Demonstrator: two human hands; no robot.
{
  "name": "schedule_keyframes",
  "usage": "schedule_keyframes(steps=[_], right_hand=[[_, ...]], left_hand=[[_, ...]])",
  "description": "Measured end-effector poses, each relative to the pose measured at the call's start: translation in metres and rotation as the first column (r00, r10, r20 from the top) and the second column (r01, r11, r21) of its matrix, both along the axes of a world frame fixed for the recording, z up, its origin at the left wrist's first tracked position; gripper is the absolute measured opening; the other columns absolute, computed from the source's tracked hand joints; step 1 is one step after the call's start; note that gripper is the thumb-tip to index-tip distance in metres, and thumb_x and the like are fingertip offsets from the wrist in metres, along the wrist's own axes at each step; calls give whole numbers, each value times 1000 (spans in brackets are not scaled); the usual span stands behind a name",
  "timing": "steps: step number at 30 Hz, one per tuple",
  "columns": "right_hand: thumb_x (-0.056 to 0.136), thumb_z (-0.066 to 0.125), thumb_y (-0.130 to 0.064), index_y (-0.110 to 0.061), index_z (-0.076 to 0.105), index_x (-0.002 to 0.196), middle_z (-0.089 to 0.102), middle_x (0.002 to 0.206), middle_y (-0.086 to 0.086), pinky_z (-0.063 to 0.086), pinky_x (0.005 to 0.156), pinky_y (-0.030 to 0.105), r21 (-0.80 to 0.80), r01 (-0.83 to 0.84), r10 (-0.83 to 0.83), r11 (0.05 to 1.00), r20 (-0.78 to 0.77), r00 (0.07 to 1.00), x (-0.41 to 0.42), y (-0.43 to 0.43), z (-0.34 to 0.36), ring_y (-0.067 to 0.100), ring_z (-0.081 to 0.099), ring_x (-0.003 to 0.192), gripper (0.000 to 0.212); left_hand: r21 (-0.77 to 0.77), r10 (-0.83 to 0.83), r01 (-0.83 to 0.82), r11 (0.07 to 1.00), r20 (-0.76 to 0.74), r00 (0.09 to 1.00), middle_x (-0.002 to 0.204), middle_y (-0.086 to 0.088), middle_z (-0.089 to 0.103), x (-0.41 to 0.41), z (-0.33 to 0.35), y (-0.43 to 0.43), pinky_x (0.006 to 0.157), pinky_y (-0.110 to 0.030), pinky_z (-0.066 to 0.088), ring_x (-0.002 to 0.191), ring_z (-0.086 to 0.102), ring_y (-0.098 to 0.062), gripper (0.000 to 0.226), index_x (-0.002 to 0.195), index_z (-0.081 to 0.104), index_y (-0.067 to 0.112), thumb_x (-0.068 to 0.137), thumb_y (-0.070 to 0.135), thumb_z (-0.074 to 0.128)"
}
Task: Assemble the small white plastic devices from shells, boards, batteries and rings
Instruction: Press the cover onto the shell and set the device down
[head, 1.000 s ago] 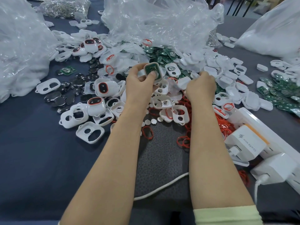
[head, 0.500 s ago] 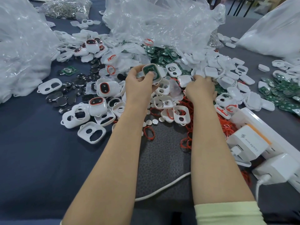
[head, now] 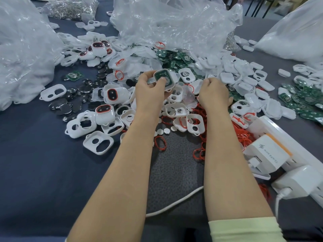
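Dark cloth worktop [head: 35, 163], with crinkled clear bags [head: 171, 23] along its far edge. A few finished devices [head: 104, 114], glossy white with red-rimmed dark windows, lie left of centre. Loose rounded shells [head: 97, 143], green boards [head: 174, 56], flat coin batteries [head: 78, 102] and thin red rings [head: 199, 152] far outnumber them, so most work appears left. At centre the left hand [head: 150, 89] pinches a half-built shell [head: 164, 78], board uppermost. The right hand [head: 213, 95] curls into the shell heap beside it; whether it grips anything cannot be told.

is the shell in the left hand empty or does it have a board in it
Board in: the shell in the left hand shows a green board seated inside its white rim.
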State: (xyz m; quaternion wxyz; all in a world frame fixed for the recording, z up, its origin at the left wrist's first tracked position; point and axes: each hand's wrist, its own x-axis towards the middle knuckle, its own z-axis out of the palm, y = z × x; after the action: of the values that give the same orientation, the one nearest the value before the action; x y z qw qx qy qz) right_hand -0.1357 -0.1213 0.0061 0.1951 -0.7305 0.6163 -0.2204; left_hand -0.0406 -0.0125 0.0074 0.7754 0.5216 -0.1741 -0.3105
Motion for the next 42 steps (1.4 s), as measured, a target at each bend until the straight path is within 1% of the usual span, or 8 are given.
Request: schedule_keyframes(steps=[10, 13, 15, 19, 26, 29, 35, 42], right_hand=[[102, 26, -45, -16, 54, 133, 45, 142, 14, 8, 115, 58, 51, 22, -20, 998, -36, 999, 2, -2, -3, 31, 30, 139, 51], [102, 29, -39, -13, 54, 129, 54, 134, 10, 17, 115, 53, -17, 68, -66, 998, 100, 993, 1, -1, 2, 28, 40, 132, 46], [102, 34, -31, -11, 52, 127, 59, 126, 8, 34, 106, 41, -123, 92, -61, 988, 235, 970, -2, 1, 6, 26, 50, 121, 37], [96, 46, -13, -11, 53, 114, 60, 89, -4, 42, 75, 28, -263, 66, 66, 963, 463, 884, -3, 9, 13, 16, 56, 86, 19], [92, 56, -2, -14, 60, 97, 67, 91, 7, 57, 81, 31, -4, -281, 170, 960, 806, 567, 13, 31, 21, 18, 65, 88, 14], [92, 57, -3, -13, 61, 92, 62, 80, 4, 57, 76, 26, -4, -295, 162, 955, 842, 514, 13, 34, 21, 13, 62, 76, 11], [92, 60, -13, -26, 63, 89, 40, 63, 3, 36, 57, 23, -54, -324, 251, 945, 754, 607, 8, 35, 21, 10, 37, 55, 13], [90, 53, 3, -18, 66, 87, 63, 74, -1, 51, 64, 17, -6, -381, 213, 925, 837, 504, 10, 35, 22, 3, 59, 62, 25]], left_hand=[[18, -14, 14, 1000, 8, 1000, 96, -9, 67, -1, 0, 1, 66, -19, 55, 86, 71, -19, 17, 107, 53, 14, 95, 3, 55], [18, -15, 15, 1000, 5, 1000, 100, -11, 67, -1, 0, 1, 66, -19, 55, 88, 71, -20, 17, 107, 53, 14, 95, 3, 55], [21, -13, 13, 1000, 1, 1000, 103, -11, 66, -1, 0, 1, 66, -20, 55, 89, 71, -20, 17, 107, 53, 14, 95, 3, 55], [33, -17, 17, 999, -1, 1000, 98, -9, 68, 0, -1, 0, 67, -20, 56, 84, 72, -18, 17, 108, 55, 14, 94, 5, 56], [28, -24, 24, 999, 23, 999, 92, -8, 68, -1, -1, 0, 66, -21, 56, 88, 72, -25, 16, 106, 54, 16, 94, 5, 56], [29, -29, 29, 999, 25, 999, 91, -9, 69, -2, -1, 0, 65, -21, 56, 88, 72, -27, 16, 105, 55, 16, 94, 4, 56], [26, -31, 30, 999, 21, 999, 93, -10, 69, -2, 0, -1, 64, -20, 56, 85, 73, -24, 17, 109, 55, 13, 94, 4, 56], [26, -30, 29, 999, 24, 999, 90, -8, 70, -1, -1, -1, 65, -21, 56, 87, 72, -23, 17, 106, 55, 15, 93, 4, 57]])
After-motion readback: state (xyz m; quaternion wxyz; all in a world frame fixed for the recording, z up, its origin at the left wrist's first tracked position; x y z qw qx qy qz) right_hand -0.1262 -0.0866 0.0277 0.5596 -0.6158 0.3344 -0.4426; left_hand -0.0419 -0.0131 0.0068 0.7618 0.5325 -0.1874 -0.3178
